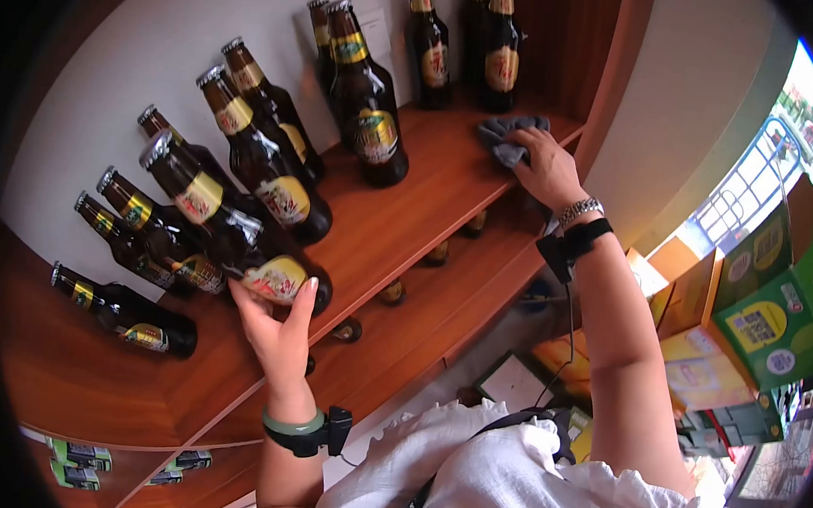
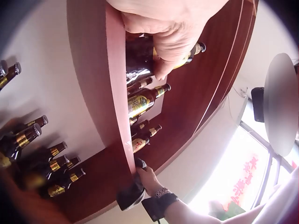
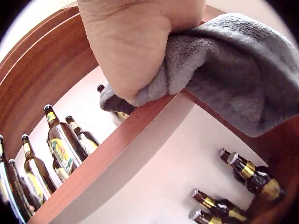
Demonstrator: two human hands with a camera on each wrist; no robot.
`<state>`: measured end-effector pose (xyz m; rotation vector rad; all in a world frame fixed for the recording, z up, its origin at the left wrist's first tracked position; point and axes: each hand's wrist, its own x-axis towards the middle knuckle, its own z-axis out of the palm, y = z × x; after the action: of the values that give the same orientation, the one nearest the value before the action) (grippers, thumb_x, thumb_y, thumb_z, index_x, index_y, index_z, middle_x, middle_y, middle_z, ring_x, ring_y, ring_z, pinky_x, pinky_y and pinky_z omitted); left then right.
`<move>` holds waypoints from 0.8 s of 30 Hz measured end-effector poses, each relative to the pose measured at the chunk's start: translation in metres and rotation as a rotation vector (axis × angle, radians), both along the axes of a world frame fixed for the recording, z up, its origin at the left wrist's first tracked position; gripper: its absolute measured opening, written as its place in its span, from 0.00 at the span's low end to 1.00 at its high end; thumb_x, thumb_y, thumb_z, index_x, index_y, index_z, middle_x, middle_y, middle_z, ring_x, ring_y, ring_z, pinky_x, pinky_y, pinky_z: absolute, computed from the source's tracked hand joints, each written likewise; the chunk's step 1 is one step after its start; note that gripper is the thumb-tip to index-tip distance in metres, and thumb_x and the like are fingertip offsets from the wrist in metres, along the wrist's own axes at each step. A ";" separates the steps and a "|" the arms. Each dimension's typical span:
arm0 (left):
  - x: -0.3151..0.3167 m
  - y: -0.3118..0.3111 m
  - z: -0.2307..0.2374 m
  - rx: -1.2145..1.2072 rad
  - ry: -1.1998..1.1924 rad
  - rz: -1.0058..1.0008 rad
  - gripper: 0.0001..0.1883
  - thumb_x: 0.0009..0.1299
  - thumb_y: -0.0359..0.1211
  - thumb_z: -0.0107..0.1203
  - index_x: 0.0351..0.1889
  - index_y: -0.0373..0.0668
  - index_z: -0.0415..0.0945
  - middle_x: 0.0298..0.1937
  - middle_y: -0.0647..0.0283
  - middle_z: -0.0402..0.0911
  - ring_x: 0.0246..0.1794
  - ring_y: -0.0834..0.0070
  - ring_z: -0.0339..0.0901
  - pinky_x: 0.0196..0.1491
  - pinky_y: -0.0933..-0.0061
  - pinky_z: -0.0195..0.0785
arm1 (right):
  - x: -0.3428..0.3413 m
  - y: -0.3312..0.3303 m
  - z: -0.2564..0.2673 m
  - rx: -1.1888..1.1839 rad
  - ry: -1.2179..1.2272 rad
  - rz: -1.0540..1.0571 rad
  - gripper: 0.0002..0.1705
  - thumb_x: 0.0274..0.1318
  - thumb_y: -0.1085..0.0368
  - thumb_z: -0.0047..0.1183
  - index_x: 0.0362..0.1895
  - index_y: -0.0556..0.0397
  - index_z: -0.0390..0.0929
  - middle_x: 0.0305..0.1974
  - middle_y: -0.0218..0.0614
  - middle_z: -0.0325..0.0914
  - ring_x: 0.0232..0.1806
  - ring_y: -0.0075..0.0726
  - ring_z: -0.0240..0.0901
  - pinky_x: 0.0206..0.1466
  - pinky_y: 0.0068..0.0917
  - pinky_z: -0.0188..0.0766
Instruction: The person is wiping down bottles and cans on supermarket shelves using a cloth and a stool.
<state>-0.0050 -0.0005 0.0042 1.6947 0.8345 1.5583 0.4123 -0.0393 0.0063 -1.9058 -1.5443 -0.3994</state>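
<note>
On the wooden shelf [image 1: 449,168], bottles [image 1: 267,176] stand beside cloth [image 1: 504,141].

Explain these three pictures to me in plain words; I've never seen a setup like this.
There is no robot here: a person works with two bare hands. The first, widest picture comes from a camera on the head, looking forward and down. The other two come from cameras worn on the left and right wrists, each seeing its own hand close up.

Brown glass bottles with yellowish labels stand on a curved wooden shelf, and more bottles show below it. The left hand grips one bottle near its base. The right hand holds a grey cloth at the shelf's front edge, toward its right end.
</note>
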 end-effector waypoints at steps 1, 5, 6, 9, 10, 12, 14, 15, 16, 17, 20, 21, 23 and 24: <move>-0.001 -0.001 0.003 -0.020 0.027 -0.002 0.43 0.64 0.22 0.68 0.74 0.37 0.54 0.62 0.56 0.71 0.59 0.70 0.72 0.60 0.68 0.69 | 0.006 -0.001 0.002 -0.018 0.022 -0.003 0.22 0.53 0.63 0.55 0.54 0.42 0.80 0.51 0.37 0.78 0.57 0.50 0.73 0.56 0.44 0.75; 0.002 -0.004 0.019 -0.123 0.025 -0.035 0.33 0.60 0.19 0.68 0.63 0.38 0.64 0.55 0.61 0.74 0.52 0.75 0.76 0.55 0.71 0.73 | 0.027 -0.001 0.003 0.046 0.016 0.029 0.17 0.53 0.64 0.55 0.49 0.44 0.82 0.47 0.36 0.79 0.56 0.50 0.74 0.55 0.43 0.75; 0.007 -0.009 0.026 -0.136 0.003 -0.036 0.33 0.59 0.18 0.69 0.62 0.39 0.65 0.54 0.61 0.75 0.51 0.75 0.76 0.54 0.72 0.74 | 0.030 -0.001 0.003 0.057 0.029 0.037 0.17 0.53 0.64 0.55 0.49 0.44 0.82 0.46 0.36 0.79 0.55 0.49 0.74 0.55 0.43 0.75; 0.024 -0.021 0.030 -0.133 0.024 -0.112 0.32 0.57 0.18 0.69 0.59 0.39 0.68 0.51 0.63 0.77 0.48 0.76 0.78 0.51 0.72 0.76 | 0.037 0.002 0.002 0.096 0.044 0.055 0.16 0.51 0.66 0.55 0.46 0.45 0.83 0.43 0.35 0.79 0.53 0.47 0.75 0.53 0.42 0.75; 0.035 -0.028 0.036 -0.145 0.033 -0.118 0.31 0.57 0.18 0.70 0.58 0.40 0.69 0.47 0.65 0.78 0.44 0.78 0.79 0.49 0.72 0.76 | 0.036 0.002 -0.001 0.111 0.043 0.064 0.16 0.50 0.66 0.55 0.46 0.46 0.83 0.43 0.35 0.79 0.53 0.47 0.75 0.53 0.42 0.75; 0.059 -0.035 0.041 -0.126 0.064 -0.202 0.32 0.56 0.20 0.72 0.58 0.39 0.69 0.47 0.65 0.79 0.43 0.78 0.79 0.49 0.73 0.76 | 0.036 0.002 -0.003 0.152 0.031 0.082 0.16 0.50 0.66 0.55 0.45 0.46 0.83 0.43 0.35 0.79 0.52 0.47 0.75 0.52 0.42 0.75; 0.088 -0.036 0.051 -0.085 0.184 -0.236 0.33 0.55 0.24 0.74 0.58 0.39 0.68 0.47 0.65 0.79 0.43 0.79 0.78 0.49 0.73 0.75 | 0.036 0.003 -0.004 0.170 0.033 0.085 0.16 0.49 0.67 0.56 0.45 0.49 0.83 0.43 0.35 0.79 0.51 0.47 0.75 0.52 0.41 0.75; 0.104 -0.033 0.053 -0.071 0.211 -0.221 0.35 0.54 0.27 0.76 0.58 0.39 0.68 0.48 0.64 0.79 0.44 0.78 0.78 0.49 0.72 0.75 | 0.036 0.003 -0.004 0.176 0.035 0.085 0.16 0.49 0.68 0.56 0.45 0.49 0.83 0.43 0.35 0.79 0.51 0.47 0.75 0.52 0.41 0.75; 0.123 -0.033 0.059 -0.050 0.192 -0.249 0.37 0.53 0.28 0.77 0.59 0.38 0.67 0.49 0.63 0.80 0.45 0.77 0.78 0.50 0.70 0.75 | 0.036 0.002 -0.003 0.182 0.036 0.083 0.16 0.48 0.68 0.56 0.45 0.49 0.83 0.43 0.35 0.79 0.50 0.47 0.75 0.52 0.41 0.75; 0.140 -0.026 0.065 0.004 0.221 -0.249 0.37 0.53 0.29 0.77 0.59 0.38 0.67 0.50 0.62 0.80 0.46 0.76 0.79 0.51 0.69 0.75 | 0.033 0.002 -0.003 0.179 0.047 0.082 0.16 0.47 0.68 0.57 0.44 0.50 0.83 0.43 0.36 0.79 0.50 0.48 0.75 0.52 0.41 0.75; 0.193 -0.004 0.077 0.051 0.108 -0.331 0.37 0.52 0.29 0.77 0.58 0.39 0.68 0.49 0.60 0.81 0.47 0.73 0.80 0.51 0.68 0.76 | 0.036 0.003 -0.004 0.200 0.044 0.112 0.16 0.46 0.69 0.57 0.43 0.50 0.83 0.43 0.36 0.79 0.50 0.49 0.75 0.52 0.41 0.75; 0.207 0.011 0.076 0.095 0.124 -0.314 0.36 0.52 0.29 0.77 0.57 0.38 0.67 0.49 0.59 0.81 0.47 0.72 0.80 0.51 0.68 0.76 | 0.036 0.005 -0.006 0.232 0.039 0.124 0.15 0.45 0.69 0.57 0.42 0.50 0.82 0.42 0.37 0.79 0.49 0.49 0.75 0.51 0.42 0.75; 0.236 0.036 0.072 0.046 0.087 -0.308 0.35 0.51 0.29 0.77 0.55 0.37 0.67 0.48 0.57 0.81 0.48 0.69 0.80 0.51 0.66 0.76 | 0.036 0.005 -0.006 0.245 0.043 0.126 0.15 0.44 0.70 0.57 0.42 0.50 0.82 0.41 0.37 0.79 0.49 0.49 0.75 0.51 0.42 0.75; 0.247 0.049 0.069 0.040 0.090 -0.274 0.37 0.50 0.30 0.78 0.55 0.36 0.66 0.47 0.55 0.82 0.47 0.69 0.82 0.49 0.66 0.77 | 0.035 0.005 -0.005 0.251 0.046 0.124 0.15 0.44 0.70 0.57 0.41 0.50 0.82 0.41 0.37 0.79 0.49 0.49 0.75 0.51 0.42 0.75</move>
<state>0.2421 0.0488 0.0736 1.8331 0.5887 1.3289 0.4471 -0.0345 0.0012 -1.6081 -1.4971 -0.4669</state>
